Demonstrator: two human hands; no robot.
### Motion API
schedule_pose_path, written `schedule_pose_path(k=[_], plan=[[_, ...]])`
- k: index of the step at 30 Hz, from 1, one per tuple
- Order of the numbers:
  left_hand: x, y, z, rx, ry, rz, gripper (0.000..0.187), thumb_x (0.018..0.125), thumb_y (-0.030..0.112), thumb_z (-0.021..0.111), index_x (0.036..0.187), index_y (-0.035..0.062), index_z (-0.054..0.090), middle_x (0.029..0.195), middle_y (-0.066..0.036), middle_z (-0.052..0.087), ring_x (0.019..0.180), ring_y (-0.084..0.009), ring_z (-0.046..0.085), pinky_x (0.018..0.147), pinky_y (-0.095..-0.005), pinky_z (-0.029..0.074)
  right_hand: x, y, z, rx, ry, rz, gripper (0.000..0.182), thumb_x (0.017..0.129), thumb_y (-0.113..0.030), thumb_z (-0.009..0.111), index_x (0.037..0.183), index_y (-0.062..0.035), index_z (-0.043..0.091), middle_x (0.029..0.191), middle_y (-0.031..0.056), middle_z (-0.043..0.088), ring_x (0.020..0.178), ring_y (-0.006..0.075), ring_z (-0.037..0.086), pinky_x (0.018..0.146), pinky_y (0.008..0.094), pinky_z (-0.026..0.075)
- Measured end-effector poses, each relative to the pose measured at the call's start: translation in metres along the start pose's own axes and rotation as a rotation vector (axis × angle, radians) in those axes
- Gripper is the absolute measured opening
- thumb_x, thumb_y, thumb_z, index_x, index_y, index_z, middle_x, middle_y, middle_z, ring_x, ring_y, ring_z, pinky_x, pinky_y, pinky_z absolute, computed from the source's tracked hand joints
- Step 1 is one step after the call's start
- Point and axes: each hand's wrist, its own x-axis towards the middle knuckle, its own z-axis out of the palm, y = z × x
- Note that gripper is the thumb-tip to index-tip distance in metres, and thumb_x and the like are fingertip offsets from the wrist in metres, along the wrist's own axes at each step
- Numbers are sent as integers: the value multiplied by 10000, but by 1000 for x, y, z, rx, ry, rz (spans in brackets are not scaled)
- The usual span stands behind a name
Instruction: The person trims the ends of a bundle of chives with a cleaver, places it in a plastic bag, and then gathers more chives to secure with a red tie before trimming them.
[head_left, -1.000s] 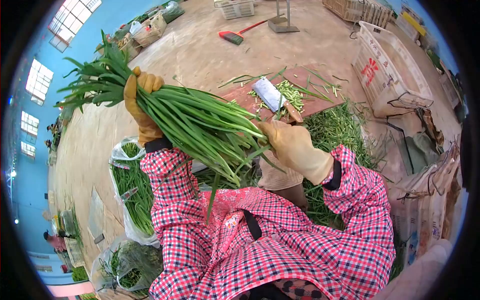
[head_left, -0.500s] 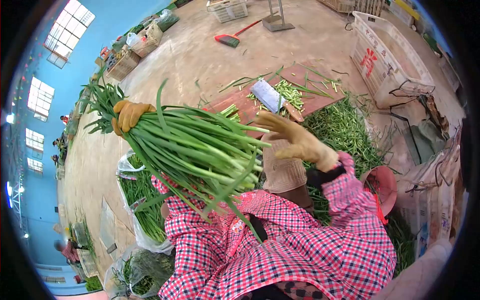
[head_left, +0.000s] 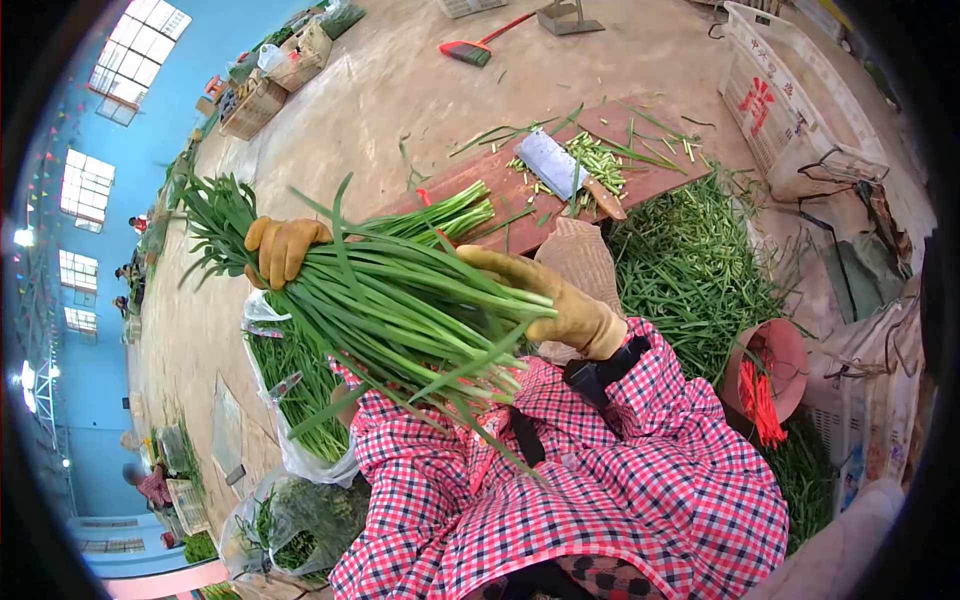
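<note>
My left hand [head_left: 285, 250], in a tan glove, is wrapped round a big bunch of garlic chives [head_left: 400, 305] near its dark leafy end. The pale stem ends point right. My right hand [head_left: 555, 300], also gloved, lies against the stem ends with its fingers stretched out, partly hidden behind stalks. Beyond it, a cleaver [head_left: 552, 162] with a wooden handle rests on a reddish board [head_left: 655, 180] among chopped stem pieces [head_left: 597, 165]. A smaller bunch of chives [head_left: 450, 212] lies on the board's left part.
Loose green trimmings [head_left: 690, 265] are heaped right of the board. A pink container [head_left: 785, 350] holds red ties [head_left: 757, 400]. A plastic bag of greens [head_left: 300, 385] stands at left, a white crate [head_left: 770, 110] at far right. A broom [head_left: 467, 52] lies on the floor.
My right hand has moved left and down, from raised beside the bunch to against its stem ends. My left hand still grips the bunch. The view has shifted slightly.
</note>
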Motion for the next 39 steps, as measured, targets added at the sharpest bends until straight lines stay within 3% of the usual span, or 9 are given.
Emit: schedule_pose_path(k=[1, 6, 13, 17, 21, 31, 33, 36, 39], plan=[[-2, 2, 0, -1, 1, 5, 237, 929, 168, 598, 1100, 37, 500, 738, 53, 561, 687, -76, 552, 763, -258, 472, 1, -1, 4, -15, 31, 20, 1167, 663, -423, 904, 1553, -61, 241, 1505, 113, 434, 1388, 218, 406, 1159, 394, 302], [-12, 4, 4, 8, 77, 49, 240, 927, 168, 603, 1100, 38, 500, 730, 51, 547, 695, -81, 568, 757, -258, 473, -5, 12, 7, -228, 215, 35, 864, 769, -50, 808, 1512, -105, 370, 1319, 73, 570, 1226, 178, 537, 1053, 328, 419], [-13, -1, 10, 97, 59, -47, 215, 921, 150, 620, 1064, 61, 486, 733, 52, 525, 672, -75, 563, 735, -257, 467, 10, 18, 7, -663, 473, -8, 678, 805, -77, 763, 1424, -71, 486, 1169, 46, 661, 963, 148, 618, 884, 304, 512], [-22, 0, 11, 99, 113, 6, 220, 926, 157, 613, 1077, 67, 481, 730, 57, 522, 681, -72, 563, 744, -256, 463, -1, 12, -1, -147, 534, 58, 572, 821, -34, 717, 1360, -18, 527, 1110, 65, 685, 963, 138, 648, 859, 284, 522], [-31, 2, -5, 32, 139, 58, 234, 927, 177, 597, 1095, 51, 496, 726, 52, 530, 690, -82, 561, 762, -266, 464, -6, 17, -6, 16, 481, -66, 541, 824, 7, 704, 1338, -8, 536, 1050, 58, 687, 923, 138, 658, 852, 267, 517], [-24, 4, -17, -61, 258, 70, 251, 927, 182, 580, 1100, 4, 539, 703, 46, 525, 670, -85, 535, 760, -270, 454, -102, -58, -44, -416, 671, 102, 396, 842, -51, 740, 1213, 33, 629, 858, 65, 696, 759, 125, 673, 694, 265, 547], [-23, 7, -15, -57, 278, 68, 247, 927, 177, 580, 1097, 2, 541, 699, 48, 519, 667, -83, 531, 752, -269, 451, -124, -89, -54, -681, 610, 518, 466, 823, -81, 753, 1261, 0, 614, 1034, 117, 703, 915, 202, 687, 827, 319, 551], [-21, 6, -18, -52, 298, 64, 242, 926, 171, 580, 1092, 0, 545, 694, 52, 510, 662, -79, 524, 741, -266, 446, -107, -93, -40, -1661, 516, 78, 586, 777, -122, 778, 1324, -55, 578, 1273, 143, 626, 1167, 293, 601, 994, 386, 486], [-20, 3, -22, -50, 324, 54, 236, 924, 165, 581, 1087, -3, 549, 689, 55, 500, 657, -75, 517, 729, -264, 441, -36, -89, 3, -1761, 345, -227, 682, 731, -210, 797, 1358, -112, 546, 1375, 125, 549, 1305, 342, 476, 1076, 430, 414]])
